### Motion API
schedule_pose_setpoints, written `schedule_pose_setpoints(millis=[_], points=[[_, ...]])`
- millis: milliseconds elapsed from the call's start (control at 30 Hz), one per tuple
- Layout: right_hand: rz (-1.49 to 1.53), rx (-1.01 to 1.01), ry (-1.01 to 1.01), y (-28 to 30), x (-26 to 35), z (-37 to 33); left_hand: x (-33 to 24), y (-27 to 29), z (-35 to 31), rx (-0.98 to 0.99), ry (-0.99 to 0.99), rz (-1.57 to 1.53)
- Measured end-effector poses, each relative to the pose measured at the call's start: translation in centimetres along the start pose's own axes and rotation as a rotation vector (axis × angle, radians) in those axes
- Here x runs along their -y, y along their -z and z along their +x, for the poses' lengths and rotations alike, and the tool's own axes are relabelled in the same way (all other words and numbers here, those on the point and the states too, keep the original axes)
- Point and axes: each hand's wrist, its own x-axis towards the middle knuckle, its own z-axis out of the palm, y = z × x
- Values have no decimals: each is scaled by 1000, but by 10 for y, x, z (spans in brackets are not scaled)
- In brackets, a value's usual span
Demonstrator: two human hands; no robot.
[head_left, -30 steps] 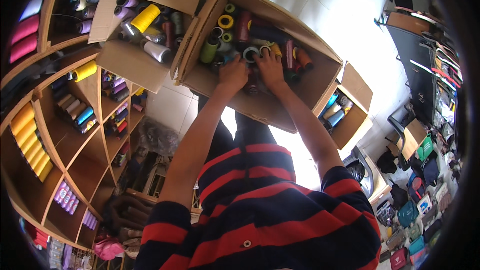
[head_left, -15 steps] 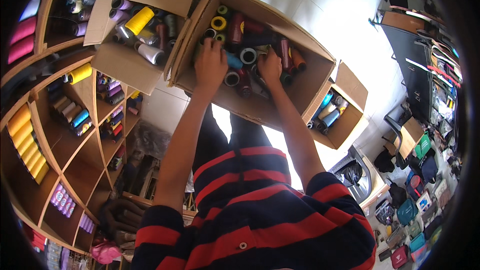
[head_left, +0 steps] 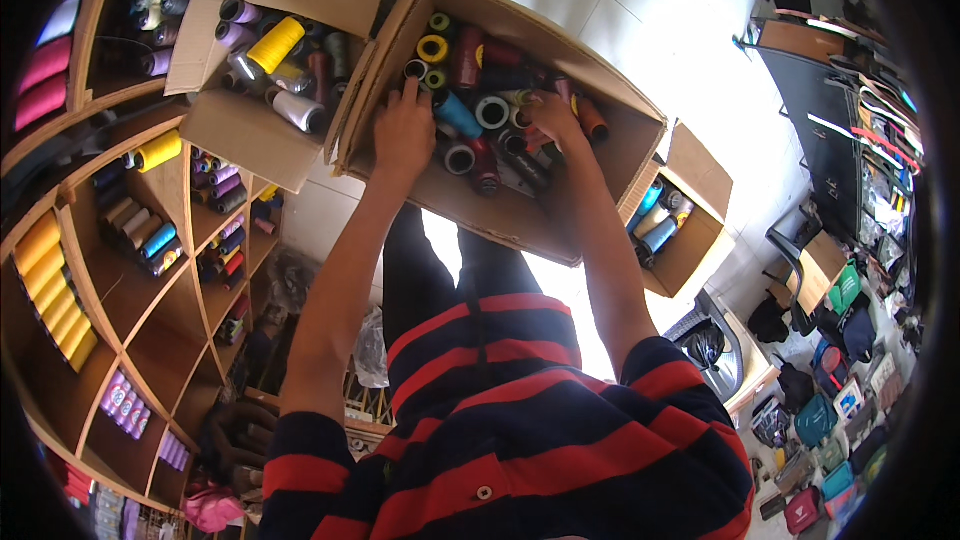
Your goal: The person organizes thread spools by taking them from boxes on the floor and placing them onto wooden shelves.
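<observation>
A deep cardboard box [head_left: 618, 195] holds several thread spools lying at different angles. Inside its left part my left hand [head_left: 405, 135] reaches forward, fingers stretched out beside a white-ended spool [head_left: 416, 69]. A blue spool [head_left: 458, 115] lies just right of that hand. Toward the box's right side, my right hand [head_left: 555, 120] has its fingers bent among the spools; what they close on is hidden. Near it are a black-rimmed spool with a pale end [head_left: 491, 112], a black spool [head_left: 528, 170] and an orange spool [head_left: 593, 121]. A maroon spool [head_left: 468, 58] lies farther back.
Left of the box, a smaller open carton [head_left: 245, 135] holds spools, a yellow cone [head_left: 277, 44] among them. Another open carton [head_left: 690, 250] with spools stands at right. Wooden shelving [head_left: 150, 310] with thread lines the left side. A chair [head_left: 800, 265] and bags are at right.
My left hand has drawn slightly back and left, uncovering the blue spool. My right hand has shifted a little right and turned, its fingers now pointing left.
</observation>
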Motion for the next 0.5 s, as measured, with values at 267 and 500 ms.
schedule_pose_setpoints(millis=[267,500], points=[[-274,-235,289,-8,-11,-43,-7,16,-22,-74,129,-186],[-440,-427,424,-10,27,-103,-10,111,-43,-289,12,-1269]])
